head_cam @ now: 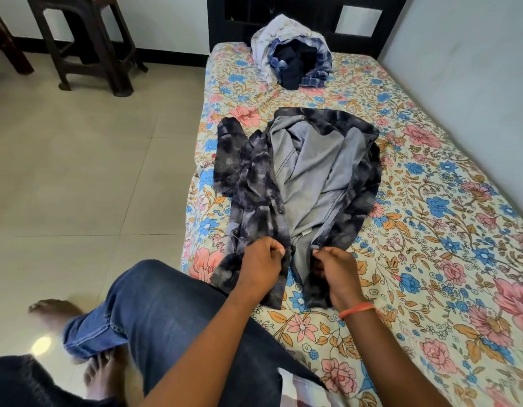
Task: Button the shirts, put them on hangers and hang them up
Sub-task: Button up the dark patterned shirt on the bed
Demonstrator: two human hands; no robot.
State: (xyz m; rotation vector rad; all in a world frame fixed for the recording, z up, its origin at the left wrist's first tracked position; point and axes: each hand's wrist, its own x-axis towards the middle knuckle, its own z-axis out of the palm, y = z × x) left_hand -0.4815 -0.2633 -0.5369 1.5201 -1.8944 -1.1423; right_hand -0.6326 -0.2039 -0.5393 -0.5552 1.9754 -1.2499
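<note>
Dark mottled shirt lies open on the bed; our left hand and right hand each pinch a near front edge, no buttons visibly fastened, hanging remains

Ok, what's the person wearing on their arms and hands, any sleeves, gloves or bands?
Both forearms are bare, with no sleeves in view and no gloves. The right hand has a thin orange band round its wrist. The left hand and its wrist show nothing worn.
</note>
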